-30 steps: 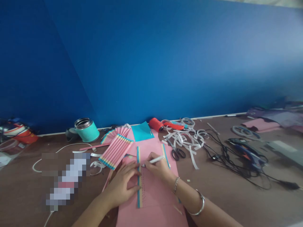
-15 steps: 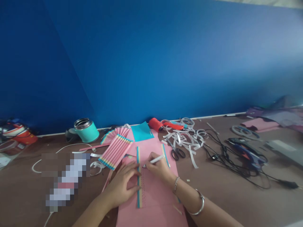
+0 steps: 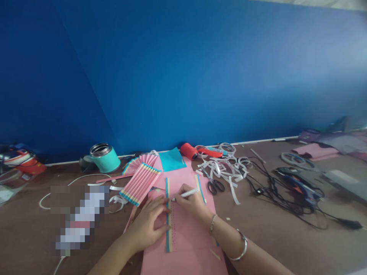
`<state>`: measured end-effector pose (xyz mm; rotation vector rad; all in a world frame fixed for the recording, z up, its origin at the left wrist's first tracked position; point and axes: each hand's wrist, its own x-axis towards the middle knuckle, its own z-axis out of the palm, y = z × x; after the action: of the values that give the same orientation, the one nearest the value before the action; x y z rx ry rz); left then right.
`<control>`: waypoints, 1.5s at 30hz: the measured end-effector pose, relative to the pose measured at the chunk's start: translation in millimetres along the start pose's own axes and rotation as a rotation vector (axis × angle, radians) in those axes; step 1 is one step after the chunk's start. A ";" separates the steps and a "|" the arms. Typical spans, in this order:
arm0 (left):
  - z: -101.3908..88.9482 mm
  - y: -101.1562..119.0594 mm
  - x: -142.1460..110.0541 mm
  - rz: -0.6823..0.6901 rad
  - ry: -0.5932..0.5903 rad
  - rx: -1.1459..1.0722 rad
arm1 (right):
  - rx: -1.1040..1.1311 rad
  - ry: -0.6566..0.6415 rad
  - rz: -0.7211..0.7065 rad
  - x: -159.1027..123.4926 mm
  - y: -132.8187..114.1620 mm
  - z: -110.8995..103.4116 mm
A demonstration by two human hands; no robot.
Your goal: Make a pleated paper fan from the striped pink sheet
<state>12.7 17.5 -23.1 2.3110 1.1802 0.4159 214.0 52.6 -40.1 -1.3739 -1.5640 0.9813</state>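
Observation:
A white pen (image 3: 189,193) is gripped in my right hand (image 3: 192,204), its dark tip at the pink paper (image 3: 190,229) just right of a blue-and-cream edge strip (image 3: 168,236). Rows of small dark dots run down the paper beside that strip. My left hand (image 3: 151,220) lies spread on the paper's left side, with fingertips and thumb on or beside the strip. Beyond it rests a pleated pink paper piece (image 3: 141,183) with blue and cream ends. A second strip (image 3: 201,189) edges the paper's right side.
Black-handled scissors (image 3: 215,186) lie right of the paper, beside tangled white paper strips (image 3: 223,168). A red thread spool (image 3: 188,151) and blue paper (image 3: 172,159) sit behind. A turquoise mug (image 3: 105,158) stands left; black cables (image 3: 275,194) and a glue gun (image 3: 301,187) lie right.
The pen tip and my right hand have shifted very slightly left, toward the strip. My left hand keeps its place.

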 end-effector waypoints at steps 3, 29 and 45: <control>-0.9 0.9 0.4 -0.004 -0.009 0.002 | -0.023 -0.007 -0.001 -0.6 -4.7 -0.3; -4.4 4.3 -4.6 0.060 -0.015 0.034 | 0.232 -0.077 -0.015 -1.8 -2.9 -13.1; -0.7 2.3 -2.9 0.040 -0.009 0.031 | -0.029 -0.114 -0.021 -4.4 -5.2 -5.8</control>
<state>12.2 14.2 -21.4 2.3638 1.1448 0.4039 217.9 47.9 -33.6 -1.3388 -1.6797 1.0433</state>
